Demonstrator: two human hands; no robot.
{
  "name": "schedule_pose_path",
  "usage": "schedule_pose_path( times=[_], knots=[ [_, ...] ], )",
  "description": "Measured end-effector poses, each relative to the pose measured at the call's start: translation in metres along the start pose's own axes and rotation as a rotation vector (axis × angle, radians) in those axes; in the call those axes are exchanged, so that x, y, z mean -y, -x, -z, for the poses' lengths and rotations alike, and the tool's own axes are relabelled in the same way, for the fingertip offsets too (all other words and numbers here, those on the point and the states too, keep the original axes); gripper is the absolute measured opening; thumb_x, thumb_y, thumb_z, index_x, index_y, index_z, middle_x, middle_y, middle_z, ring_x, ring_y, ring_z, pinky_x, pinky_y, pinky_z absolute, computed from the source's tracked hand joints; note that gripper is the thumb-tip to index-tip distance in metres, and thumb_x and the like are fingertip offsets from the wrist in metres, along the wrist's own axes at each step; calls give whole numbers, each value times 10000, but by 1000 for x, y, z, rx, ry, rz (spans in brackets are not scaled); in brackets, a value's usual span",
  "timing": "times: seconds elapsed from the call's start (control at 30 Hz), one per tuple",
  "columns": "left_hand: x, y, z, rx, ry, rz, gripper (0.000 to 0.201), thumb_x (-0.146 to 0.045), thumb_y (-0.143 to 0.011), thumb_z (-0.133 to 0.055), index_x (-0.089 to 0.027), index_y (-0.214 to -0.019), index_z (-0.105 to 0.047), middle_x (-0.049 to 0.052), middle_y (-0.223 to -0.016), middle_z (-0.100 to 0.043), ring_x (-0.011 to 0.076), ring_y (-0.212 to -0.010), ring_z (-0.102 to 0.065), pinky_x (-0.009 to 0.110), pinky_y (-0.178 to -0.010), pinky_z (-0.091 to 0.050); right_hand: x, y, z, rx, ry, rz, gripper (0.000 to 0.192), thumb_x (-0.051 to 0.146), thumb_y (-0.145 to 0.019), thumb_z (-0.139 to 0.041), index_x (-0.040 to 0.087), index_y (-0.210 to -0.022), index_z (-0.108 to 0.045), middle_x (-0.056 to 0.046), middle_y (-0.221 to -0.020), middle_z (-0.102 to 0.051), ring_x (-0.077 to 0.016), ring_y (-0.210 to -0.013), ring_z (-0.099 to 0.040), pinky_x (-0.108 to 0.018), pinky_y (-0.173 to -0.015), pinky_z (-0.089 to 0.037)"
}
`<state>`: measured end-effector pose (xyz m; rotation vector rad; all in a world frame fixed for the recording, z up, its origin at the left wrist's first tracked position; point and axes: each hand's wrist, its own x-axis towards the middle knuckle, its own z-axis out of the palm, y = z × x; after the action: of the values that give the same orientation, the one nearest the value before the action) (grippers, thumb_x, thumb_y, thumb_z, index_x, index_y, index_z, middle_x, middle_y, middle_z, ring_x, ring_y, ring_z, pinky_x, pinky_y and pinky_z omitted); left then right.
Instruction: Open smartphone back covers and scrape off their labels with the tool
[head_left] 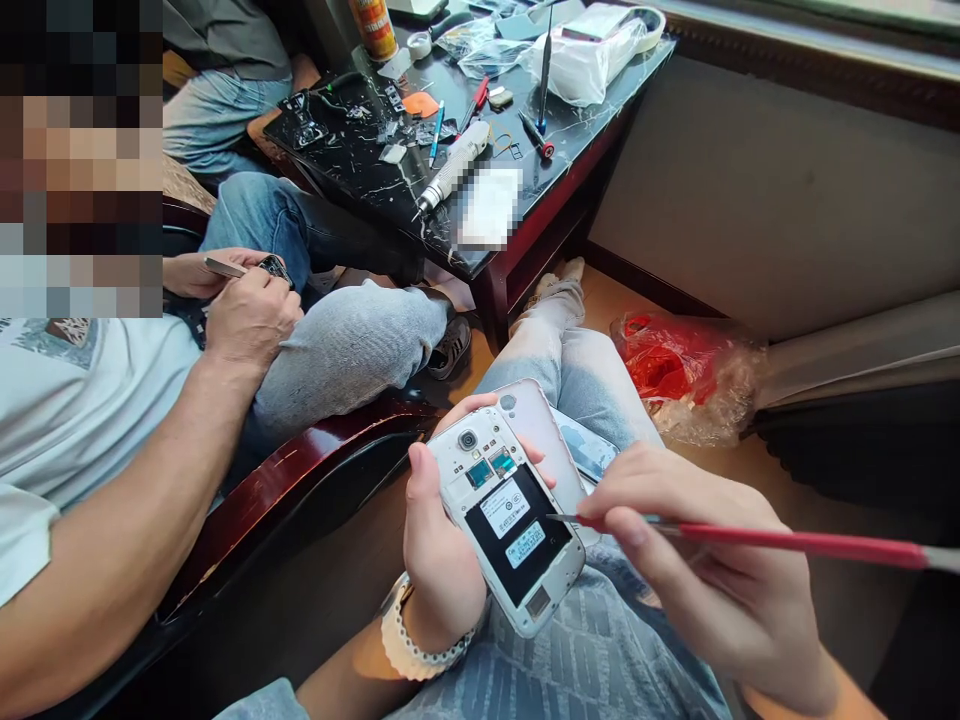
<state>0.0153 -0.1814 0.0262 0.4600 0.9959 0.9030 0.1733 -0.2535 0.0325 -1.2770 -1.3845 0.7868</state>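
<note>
Two hands at work on an opened phone, held over the lap.

Left hand point(439, 545) closes its grip around the phone point(510, 520), back cover off and battery showing, with a loose cover point(544, 430) tucked just behind it. Right hand point(697, 560) pinches a red-handled tool point(787, 542), its tip touching the phone's edge. Beside them a co-worker's hands point(247, 300) hold a small part; beyond, a dark surface point(555, 185) carries scattered tools.

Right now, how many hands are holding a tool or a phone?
4. Left hand holds the phone; right hand holds a red tool. The co-worker's two hands, at left, hold tweezers and a small part.
</note>
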Motion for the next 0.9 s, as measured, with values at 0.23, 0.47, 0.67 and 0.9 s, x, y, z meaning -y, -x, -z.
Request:
schedule_pose_path(
  times=[0.23,0.47,0.67,0.9],
  knots=[
    [13,-14,6,-40,-16,-120,645,-757,-992,-433,-230,-1267,-682,94,-959,-753,332,-912,-760,476,-808,-624,-11,-6,-14,-50,-3,-189,253,189,-1112,-511,274,-1218,-725,-27,-1030,-637,-129,-856,-609,-250,-746,-510],
    [29,-21,2,-23,-67,-407,641,-757,-976,-480,-217,-1274,-652,91,-937,-760,273,-851,-747,401,-787,-612,-18,-15,-55,-267,40,-260,61,208,-915,-762,219,-964,-796,-7,-784,-614,-119,-599,-518,-242,-482,-399],
    [31,-17,-4,-33,-33,-464,632,-779,-944,-534,-233,-1221,-691,71,-905,-756,243,-778,-732,359,-728,-598,-18,-16,-65,-367,56,-256,68,188,-853,-794,217,-914,-786,9,-735,-579,-121,-588,-463,-244,-482,-369],
    [36,-18,4,29,-109,-508,617,-752,-1000,-425,-257,-1273,-671,74,-930,-754,242,-823,-724,356,-742,-597,-20,-15,-71,-384,81,-259,83,153,-854,-738,210,-911,-760,-1,-786,-623,-127,-618,-476,-254,-502,-377]
  ],
)
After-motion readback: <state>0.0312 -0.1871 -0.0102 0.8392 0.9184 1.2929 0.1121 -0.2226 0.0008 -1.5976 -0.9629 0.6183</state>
